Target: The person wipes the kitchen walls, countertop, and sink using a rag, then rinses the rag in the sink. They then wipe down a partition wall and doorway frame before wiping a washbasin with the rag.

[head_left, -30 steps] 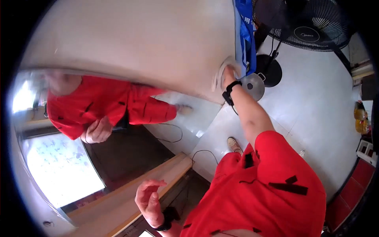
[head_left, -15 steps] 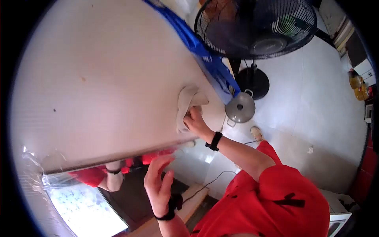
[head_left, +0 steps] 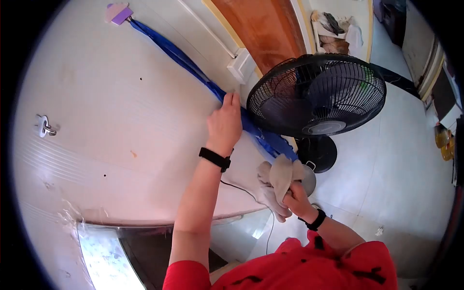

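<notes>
Against the pale wall panel, my left hand [head_left: 224, 123] has its fingers closed at the edge of a long blue fabric [head_left: 169, 47]. The fabric hangs in a gathered strip from a purple hook [head_left: 122, 16] and passes by the fan. My right hand [head_left: 298, 200], lower and to the right, is closed around a bunched beige cloth [head_left: 282, 176]. The cloth hangs in folds away from the panel. Behind it, a grey lidded pot [head_left: 308, 181] on the floor is partly hidden.
A black standing fan [head_left: 316, 94] stands close by on the right, its round base [head_left: 316, 153] on the pale floor. A metal hook [head_left: 44, 126] is fixed to the panel at left. A thin cable [head_left: 249, 192] runs below my left hand. Beyond is an orange-brown door [head_left: 263, 31].
My left hand has risen from below the panel to the blue fabric. My right hand has drawn the cloth off the panel, down and right. The view has tilted upward.
</notes>
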`<state>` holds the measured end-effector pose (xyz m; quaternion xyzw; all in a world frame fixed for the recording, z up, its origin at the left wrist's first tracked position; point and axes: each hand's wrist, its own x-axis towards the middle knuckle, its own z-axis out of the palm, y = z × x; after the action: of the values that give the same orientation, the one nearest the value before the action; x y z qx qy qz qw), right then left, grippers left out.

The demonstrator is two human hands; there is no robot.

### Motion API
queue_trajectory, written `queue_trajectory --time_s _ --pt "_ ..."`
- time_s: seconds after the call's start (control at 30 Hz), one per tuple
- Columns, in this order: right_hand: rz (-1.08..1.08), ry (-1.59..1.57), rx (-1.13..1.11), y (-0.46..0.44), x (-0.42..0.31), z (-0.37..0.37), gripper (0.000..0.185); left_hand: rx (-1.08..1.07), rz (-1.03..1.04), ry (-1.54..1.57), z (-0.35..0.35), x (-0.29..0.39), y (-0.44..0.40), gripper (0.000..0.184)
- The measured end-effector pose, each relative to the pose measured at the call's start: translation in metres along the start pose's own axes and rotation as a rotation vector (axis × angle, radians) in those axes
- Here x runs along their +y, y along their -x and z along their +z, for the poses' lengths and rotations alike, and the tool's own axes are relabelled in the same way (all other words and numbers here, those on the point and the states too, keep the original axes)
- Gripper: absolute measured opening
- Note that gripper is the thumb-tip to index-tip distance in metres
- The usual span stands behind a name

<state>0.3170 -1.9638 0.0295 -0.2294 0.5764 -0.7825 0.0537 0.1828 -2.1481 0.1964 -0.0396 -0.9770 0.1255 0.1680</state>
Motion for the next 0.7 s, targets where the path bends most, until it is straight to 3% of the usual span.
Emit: queue_trajectory --time_s 0.07,0.13,0.2,0.27,0.33,0.37,0.47,0.53,0.57,0.63,0.67,0.7 --pt "-0.034 -0.006 -0.053 -0.012 -0.021 -0.008 0.027 -0.075 0.007 -0.104 0.006 -0.002 0.005 0.026" --pt "-0.204 0.038 -0.023 -0.024 -0.036 -0.006 0.031 -0.143 0.012 -0.211 0.004 -0.009 0.015 0.017" --pt "-0.169 0.021 -0.066 -0.034 -0.033 -0.001 0.033 -0.144 0.070 -0.252 -0.007 -0.017 0.041 0.006" --pt "-0.351 0.161 0.009 -0.062 -0.057 0.014 0.032 -0.119 0.027 -0.176 -0.035 -0.019 0.070 0.006" --pt "-0.456 0.096 -0.012 -0.097 -0.077 0.034 0.032 -0.074 -0.016 -0.172 -0.054 -0.023 0.097 0.004" --pt "-0.620 0.190 0.088 -0.120 -0.089 0.048 0.029 -0.041 -0.039 -0.168 -0.063 -0.025 0.108 0.005" --pt "-0.609 0.049 0.003 -0.192 -0.127 0.091 0.019 -0.019 -0.106 -0.146 -0.089 -0.027 0.132 0.009" --pt "-0.687 0.084 0.086 -0.244 -0.151 0.125 0.022 -0.016 -0.142 -0.150 -0.099 -0.031 0.140 0.009" --pt "-0.909 0.129 0.325 -0.275 -0.157 0.144 0.024 -0.012 -0.153 -0.150 -0.102 -0.033 0.143 0.008" --pt "-0.720 0.512 0.281 -0.296 -0.165 0.144 0.024 -0.025 -0.182 -0.149 -0.110 -0.035 0.146 0.007" --pt "-0.697 0.510 0.276 -0.300 -0.159 0.144 0.024 -0.035 -0.206 -0.139 -0.113 -0.035 0.148 0.008" --pt "-0.782 0.537 0.473 -0.302 -0.147 0.143 0.021 -0.060 -0.208 -0.131 -0.116 -0.035 0.151 0.008"
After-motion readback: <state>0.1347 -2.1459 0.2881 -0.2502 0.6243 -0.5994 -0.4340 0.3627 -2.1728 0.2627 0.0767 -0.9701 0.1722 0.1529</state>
